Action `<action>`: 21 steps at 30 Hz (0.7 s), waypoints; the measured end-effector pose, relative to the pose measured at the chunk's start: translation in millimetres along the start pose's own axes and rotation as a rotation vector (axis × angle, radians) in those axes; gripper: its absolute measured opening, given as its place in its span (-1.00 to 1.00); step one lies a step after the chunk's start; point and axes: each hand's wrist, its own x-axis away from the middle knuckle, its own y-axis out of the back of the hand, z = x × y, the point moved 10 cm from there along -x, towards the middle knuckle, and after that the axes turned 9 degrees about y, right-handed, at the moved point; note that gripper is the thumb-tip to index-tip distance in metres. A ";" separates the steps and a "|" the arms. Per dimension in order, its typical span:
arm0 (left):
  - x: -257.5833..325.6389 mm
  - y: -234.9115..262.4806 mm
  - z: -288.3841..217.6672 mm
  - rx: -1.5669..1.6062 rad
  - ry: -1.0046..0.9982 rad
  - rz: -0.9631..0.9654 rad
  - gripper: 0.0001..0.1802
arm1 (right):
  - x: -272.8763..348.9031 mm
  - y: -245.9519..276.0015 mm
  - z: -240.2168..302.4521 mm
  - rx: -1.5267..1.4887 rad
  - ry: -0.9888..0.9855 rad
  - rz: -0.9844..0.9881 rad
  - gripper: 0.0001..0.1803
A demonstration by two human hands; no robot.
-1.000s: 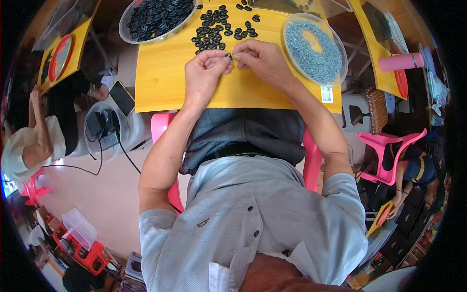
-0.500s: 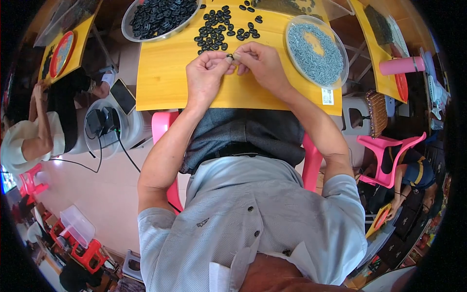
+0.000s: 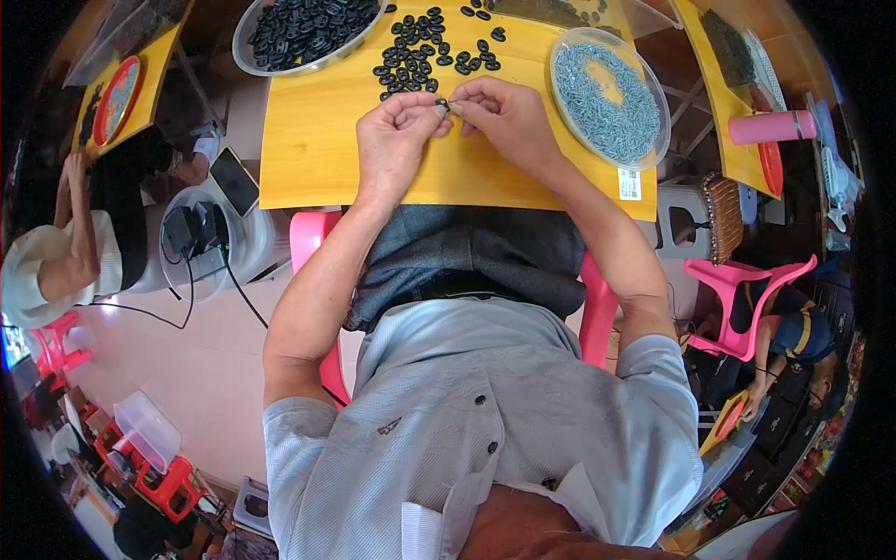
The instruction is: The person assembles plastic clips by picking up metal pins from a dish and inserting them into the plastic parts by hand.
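Over the yellow tabletop [image 3: 317,168], my left hand [image 3: 397,135] pinches a small black oval plastic piece [image 3: 441,104] between thumb and forefinger. My right hand [image 3: 509,117] meets it from the right, its thumb and forefinger closed at the piece's edge. Anything else between those fingertips is too small to make out. Just beyond my hands lie many loose black oval pieces [image 3: 407,65], each with a slot or recess. More of them fill a clear round tub [image 3: 245,58] at the far left. Silvery screws [image 3: 607,117] lie in a shallow clear tub [image 3: 664,140] on the right.
A white label [image 3: 629,185] sits at the table's near right edge. Left of the table, a phone [image 3: 234,182] and black adapters [image 3: 194,231] rest on stools. People work at other tables on both sides. A pink stool [image 3: 747,308] stands to the right.
Both hands stay together at nearly the same spot, with only a slight shift of the fingers around the black piece. The view has tilted a little; the tubs and loose pieces have not moved.
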 end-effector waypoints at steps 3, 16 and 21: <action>0.7 0.6 0.4 -0.010 -0.006 -0.004 -0.85 | 1.2 -0.2 2.9 0.036 0.004 0.003 -0.83; 1.1 -2.2 3.4 -0.130 -0.033 0.019 -0.86 | 1.5 -0.9 11.1 0.174 0.045 0.121 -0.81; 0.3 -4.5 4.2 -0.201 -0.029 0.043 -0.86 | 0.8 -1.1 5.9 0.182 0.006 0.153 -0.80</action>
